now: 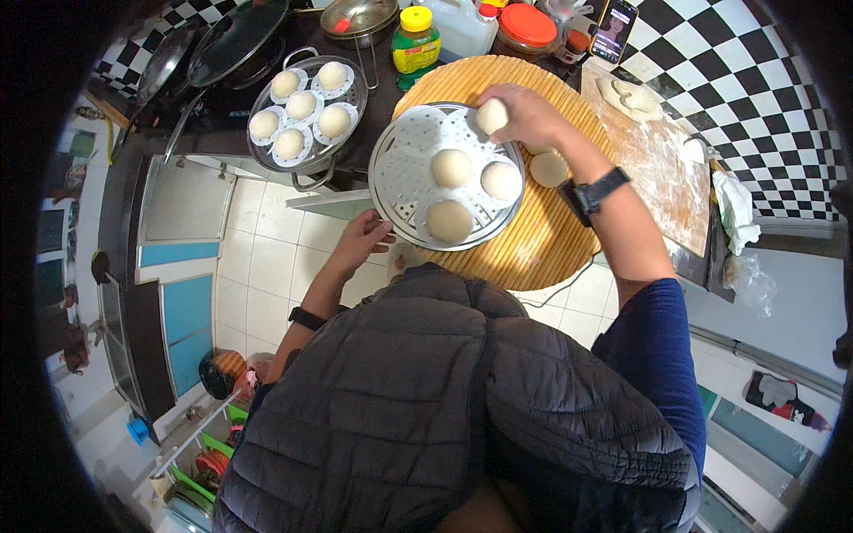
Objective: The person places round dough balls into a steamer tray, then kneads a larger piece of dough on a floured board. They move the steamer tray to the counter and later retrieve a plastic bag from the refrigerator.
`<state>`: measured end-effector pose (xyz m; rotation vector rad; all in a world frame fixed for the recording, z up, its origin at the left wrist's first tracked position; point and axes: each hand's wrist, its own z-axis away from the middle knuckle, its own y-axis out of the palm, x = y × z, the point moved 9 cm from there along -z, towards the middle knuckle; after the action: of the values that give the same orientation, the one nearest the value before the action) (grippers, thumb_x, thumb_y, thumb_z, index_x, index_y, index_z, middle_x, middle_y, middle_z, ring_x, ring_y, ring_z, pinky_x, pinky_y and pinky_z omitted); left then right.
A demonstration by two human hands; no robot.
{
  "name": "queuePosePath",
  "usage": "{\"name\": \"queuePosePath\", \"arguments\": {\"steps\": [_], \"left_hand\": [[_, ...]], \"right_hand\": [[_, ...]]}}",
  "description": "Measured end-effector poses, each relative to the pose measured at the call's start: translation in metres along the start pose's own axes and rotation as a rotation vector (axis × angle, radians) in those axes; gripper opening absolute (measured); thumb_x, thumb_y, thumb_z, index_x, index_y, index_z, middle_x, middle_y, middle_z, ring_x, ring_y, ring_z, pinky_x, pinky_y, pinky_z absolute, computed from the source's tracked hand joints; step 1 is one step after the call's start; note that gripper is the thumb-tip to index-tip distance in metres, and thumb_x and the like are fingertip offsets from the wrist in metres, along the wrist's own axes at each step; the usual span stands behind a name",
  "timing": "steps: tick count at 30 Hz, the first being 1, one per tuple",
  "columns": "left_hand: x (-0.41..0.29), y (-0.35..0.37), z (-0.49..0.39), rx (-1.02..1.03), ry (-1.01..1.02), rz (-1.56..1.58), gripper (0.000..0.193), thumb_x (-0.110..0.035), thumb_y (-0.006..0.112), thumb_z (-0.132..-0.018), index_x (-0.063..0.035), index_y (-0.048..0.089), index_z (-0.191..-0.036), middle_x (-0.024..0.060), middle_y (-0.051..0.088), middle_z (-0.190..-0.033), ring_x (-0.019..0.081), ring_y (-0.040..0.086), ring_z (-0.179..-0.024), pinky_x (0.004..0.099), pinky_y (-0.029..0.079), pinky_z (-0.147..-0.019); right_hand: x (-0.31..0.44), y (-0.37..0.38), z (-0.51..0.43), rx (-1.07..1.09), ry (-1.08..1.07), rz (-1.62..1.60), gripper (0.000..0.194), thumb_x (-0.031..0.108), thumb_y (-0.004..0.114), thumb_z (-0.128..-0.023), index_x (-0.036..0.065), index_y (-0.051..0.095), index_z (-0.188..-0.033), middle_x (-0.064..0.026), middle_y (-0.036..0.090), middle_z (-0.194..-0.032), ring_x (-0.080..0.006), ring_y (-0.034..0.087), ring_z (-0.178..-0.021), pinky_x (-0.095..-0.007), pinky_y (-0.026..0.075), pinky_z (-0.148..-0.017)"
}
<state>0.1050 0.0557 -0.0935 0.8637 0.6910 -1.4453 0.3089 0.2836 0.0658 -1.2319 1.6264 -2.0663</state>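
Note:
My right hand [526, 116] holds a round dough bun [492, 116] above the back right part of a round metal steamer tray [378, 193]. Perforated white paper liners [410, 156] cover much of this tray, and three buns rest on it, among them a domed bun [451, 168] near the middle. At the tray's front left edge, my left hand [366, 236] touches the rim with its fingertips. Beneath the tray is a round slatted wooden board [566, 246]. More dough buns [549, 170] lie on this board, partly hidden by my right forearm.
A second steamer tray [361, 116] with several buns on liners stands at the left. Behind are a yellow-capped bottle [416, 50], a red-lidded jar [528, 25] and a phone [614, 30]. A floured board [653, 173] with a dough lump [628, 100] lies at the right, near a pan [236, 40] far left.

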Motion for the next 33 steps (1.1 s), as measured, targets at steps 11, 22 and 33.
{"name": "queuePosePath", "arguments": {"steps": [11,22,33], "left_hand": [[0.006,-0.001,-0.004,-0.010,0.017,0.019,0.024,-0.024,0.058,-0.095,-0.0072,0.055,-0.113,0.0034,0.065,-0.100,0.0141,0.063,-0.089,0.0300,0.051,-0.076],[0.003,-0.001,-0.002,-0.008,0.005,-0.019,0.031,-0.027,0.056,-0.096,-0.0054,0.053,-0.118,0.0069,0.064,-0.105,0.0181,0.063,-0.095,0.0330,0.053,-0.080],[0.007,-0.001,-0.004,0.005,-0.003,-0.020,0.034,-0.026,0.056,-0.096,-0.0054,0.050,-0.123,0.0065,0.063,-0.107,0.0182,0.063,-0.095,0.0332,0.053,-0.080]], "right_hand": [[0.018,0.044,-0.021,0.098,-0.003,0.310,0.055,0.008,0.077,-0.064,0.017,0.056,-0.114,-0.0073,0.057,-0.110,-0.0304,0.057,-0.107,-0.0407,0.051,-0.085],[0.016,0.054,-0.019,0.085,-0.088,0.250,0.062,0.006,0.077,-0.065,0.013,0.055,-0.122,-0.0100,0.057,-0.116,-0.0317,0.056,-0.109,-0.0399,0.048,-0.092],[-0.002,0.048,-0.022,0.089,0.148,0.141,0.071,0.027,0.080,-0.069,0.008,0.052,-0.131,-0.0186,0.058,-0.121,-0.0342,0.055,-0.113,-0.0401,0.043,-0.098]]}}
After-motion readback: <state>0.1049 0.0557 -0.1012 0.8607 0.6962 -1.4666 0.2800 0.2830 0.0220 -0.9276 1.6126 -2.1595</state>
